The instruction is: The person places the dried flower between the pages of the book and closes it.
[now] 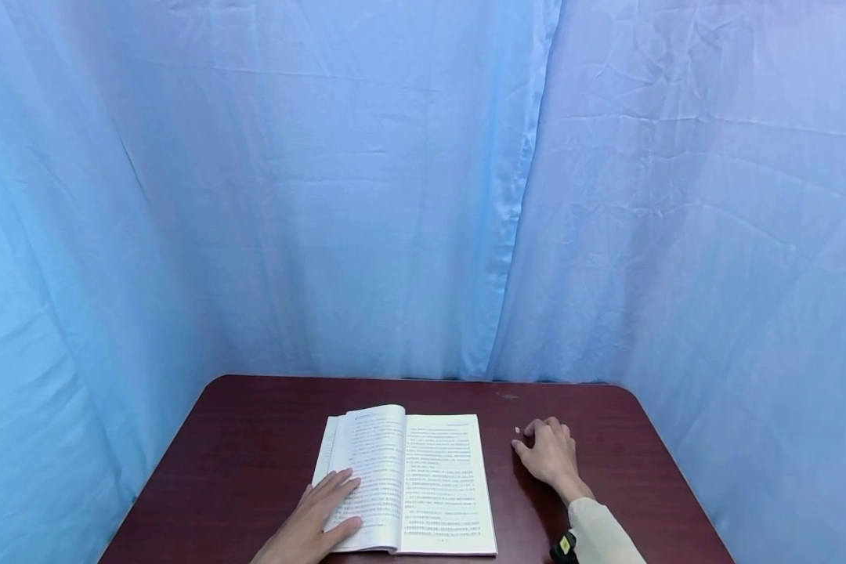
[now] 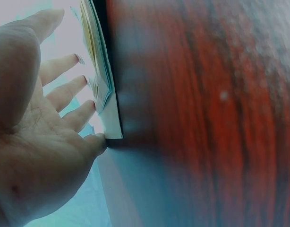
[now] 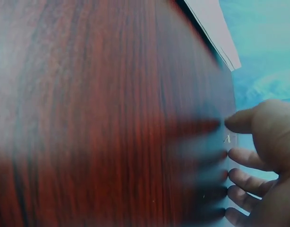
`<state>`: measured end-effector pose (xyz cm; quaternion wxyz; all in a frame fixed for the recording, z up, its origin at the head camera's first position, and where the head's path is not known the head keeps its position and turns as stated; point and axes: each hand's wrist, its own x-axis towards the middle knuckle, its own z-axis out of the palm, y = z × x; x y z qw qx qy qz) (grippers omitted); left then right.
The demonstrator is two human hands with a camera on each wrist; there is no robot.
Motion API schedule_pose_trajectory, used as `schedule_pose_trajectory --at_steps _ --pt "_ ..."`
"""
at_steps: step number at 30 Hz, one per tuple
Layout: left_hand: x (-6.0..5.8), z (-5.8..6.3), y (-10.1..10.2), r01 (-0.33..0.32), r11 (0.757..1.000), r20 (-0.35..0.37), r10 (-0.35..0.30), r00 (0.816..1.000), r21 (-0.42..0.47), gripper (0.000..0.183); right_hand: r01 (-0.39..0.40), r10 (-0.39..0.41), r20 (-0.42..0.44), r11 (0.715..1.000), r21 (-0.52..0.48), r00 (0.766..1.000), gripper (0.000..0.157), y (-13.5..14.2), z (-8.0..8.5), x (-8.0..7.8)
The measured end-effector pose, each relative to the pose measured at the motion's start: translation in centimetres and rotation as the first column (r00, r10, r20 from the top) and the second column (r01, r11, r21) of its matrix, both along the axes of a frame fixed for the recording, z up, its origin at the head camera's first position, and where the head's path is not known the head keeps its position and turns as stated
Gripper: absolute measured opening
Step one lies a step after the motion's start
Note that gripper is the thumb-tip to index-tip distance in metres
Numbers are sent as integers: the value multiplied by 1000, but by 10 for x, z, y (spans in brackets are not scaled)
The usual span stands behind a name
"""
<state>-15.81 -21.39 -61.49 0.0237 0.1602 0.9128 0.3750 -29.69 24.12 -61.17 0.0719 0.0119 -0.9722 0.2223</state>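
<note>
An open book (image 1: pixel 442 486) with printed pages lies on the dark red table, its left page bowed up near the spine. My left hand (image 1: pixel 317 517) rests spread over the lower part of that left page, thumb apart from the fingers. In the left wrist view, the left fingertips (image 2: pixel 87 79) lie along the book's edge (image 2: pixel 113 120). To the right of the book, my right hand (image 1: pixel 551 454) touches the tabletop with loosely bent fingers and holds nothing. A small whitish scrap (image 1: pixel 518 430) lies just beyond its thumb and index finger, also visible between them (image 3: pixel 226 139) in the right wrist view.
The dark red wood-grain table (image 1: pixel 240 446) has rounded far corners. Blue curtains (image 1: pixel 366 196) hang close behind it and along both sides. A black device with a yellow mark (image 1: pixel 565 545) sits at the right wrist, beside a pale sleeve (image 1: pixel 601 533).
</note>
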Motion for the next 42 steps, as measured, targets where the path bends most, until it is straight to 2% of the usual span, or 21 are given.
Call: schedule_pose_trajectory --at_steps 6,12,17,26,33,42 --pt "-1 -2 0 -5 1000 -3 5 1000 -1 65 -25 26 -35 1000 11 999 7 -1 0 0" --pt "-1 -3 -1 -3 1000 0 3 1000 14 66 -55 57 -17 996 69 998 14 2 -2 -4" --pt "-1 -4 -1 -5 1000 -17 5 1000 13 65 -82 82 8 990 111 997 10 2 -5 -7" --pt "-1 -4 -2 2 1000 4 -2 1000 11 66 -89 89 -5 994 61 996 12 -4 -3 -1" --pt "-1 -4 -1 -6 1000 -22 6 1000 -5 65 -172 172 -67 985 17 983 16 -42 9 15" --pt "0 -4 0 -5 1000 -33 5 999 2 65 -321 317 -86 947 -32 944 18 -103 22 41"
